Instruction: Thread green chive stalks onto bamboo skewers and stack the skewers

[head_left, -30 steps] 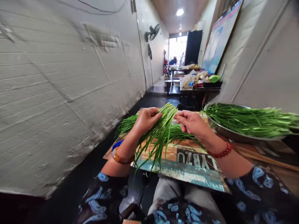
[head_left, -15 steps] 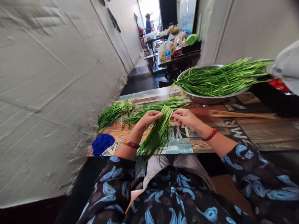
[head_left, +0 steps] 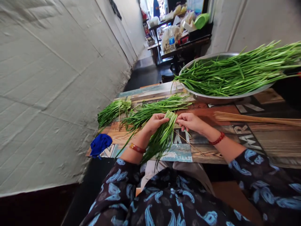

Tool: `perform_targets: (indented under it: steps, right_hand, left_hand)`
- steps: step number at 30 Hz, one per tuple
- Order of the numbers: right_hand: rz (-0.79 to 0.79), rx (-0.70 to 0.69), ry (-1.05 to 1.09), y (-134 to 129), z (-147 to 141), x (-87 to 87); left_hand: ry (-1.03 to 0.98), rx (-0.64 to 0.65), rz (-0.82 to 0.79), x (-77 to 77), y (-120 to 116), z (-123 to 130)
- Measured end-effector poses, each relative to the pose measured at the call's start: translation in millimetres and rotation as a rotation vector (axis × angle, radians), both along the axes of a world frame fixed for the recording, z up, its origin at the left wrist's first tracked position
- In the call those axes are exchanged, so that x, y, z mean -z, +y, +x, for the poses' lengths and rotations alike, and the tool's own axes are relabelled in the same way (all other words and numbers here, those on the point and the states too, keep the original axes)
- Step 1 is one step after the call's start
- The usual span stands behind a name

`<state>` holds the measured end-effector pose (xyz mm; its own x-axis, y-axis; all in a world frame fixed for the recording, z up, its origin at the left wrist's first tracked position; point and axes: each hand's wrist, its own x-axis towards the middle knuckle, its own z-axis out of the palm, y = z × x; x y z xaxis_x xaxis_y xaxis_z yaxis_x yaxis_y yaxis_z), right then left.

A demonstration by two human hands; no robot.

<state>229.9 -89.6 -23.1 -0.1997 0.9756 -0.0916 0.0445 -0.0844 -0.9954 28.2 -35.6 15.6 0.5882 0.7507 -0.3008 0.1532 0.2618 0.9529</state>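
Note:
A bunch of garlic chives [head_left: 166, 133] fans out with its pale cut ends up and its green leaves hanging past the table's near edge. My left hand [head_left: 158, 121] is closed around the bunch just below the pale ends. Against the right edge of those ends, my right hand [head_left: 189, 121] is closed in a pinch; what its fingertips hold is too small to make out. From beneath the bunch a thin bamboo skewer [head_left: 189, 142] slants toward the lower right. Behind my hands lie loose chives [head_left: 156, 109], and to the left another bundle of chives [head_left: 113, 111] with a skewer across it.
A wide metal basin [head_left: 225, 99] heaped with chives stands at the back right. Several bamboo skewers [head_left: 251, 118] lie in front of it. A blue cloth [head_left: 100, 144] sits at the table's left corner, near the wall [head_left: 58, 94]. Farther off, a person [head_left: 156, 8] stands beyond cluttered tables.
The view has tilted down and shifted slightly. My left hand still grips the chives, and my right hand stays pinched at their right edge. The leaves hang slightly differently.

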Motion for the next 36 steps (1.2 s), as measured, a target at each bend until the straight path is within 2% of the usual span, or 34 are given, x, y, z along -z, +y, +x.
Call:
perform_targets:
  steps: [4,6,9,12,16,22,24,28,30,33,36]
  right_hand:
    - [0.147,0.010,-0.097,0.2,6.8,5.5]
    - [0.157,0.037,-0.125,-1.7,8.4,5.5]
    - [0.116,0.060,-0.123,-3.8,9.2,5.6]
    - [0.083,0.076,-0.130,-4.4,8.2,7.4]
    - [-0.004,0.085,-0.122,-6.5,3.8,6.8]
    - [-0.117,0.066,-0.067,-8.9,2.5,1.0]
    - [-0.090,0.068,-0.094,-7.8,4.7,2.3]
    - [-0.001,0.077,-0.158,-5.7,9.0,7.5]
    - [-0.006,0.074,-0.149,-5.9,9.4,9.6]
    - [-0.047,0.061,-0.118,-6.7,8.6,11.8]
    - [-0.017,0.042,-0.142,-6.1,9.1,14.6]
  left_hand:
    - [-0.035,0.043,-0.048,6.0,-2.1,3.1]
    - [-0.063,0.083,-0.042,6.0,-3.4,2.7]
    - [-0.073,0.076,-0.029,5.0,-5.5,-1.3]
    - [-0.030,-0.008,-0.033,6.9,-7.3,-8.2]
    - [0.027,-0.083,0.048,14.4,-9.2,-13.5]
    - [0.001,-0.044,0.075,15.3,-12.0,-14.4]
    - [-0.011,-0.104,0.109,11.3,-12.0,-19.7]
    - [-0.050,-0.391,0.168,3.2,-10.6,-41.3]
    - [-0.077,-0.479,0.166,0.8,-10.1,-53.8]
    - [-0.072,-0.524,0.188,-0.6,-9.4,-65.9]
    - [-0.026,-0.509,0.247,-1.9,-5.1,-63.5]
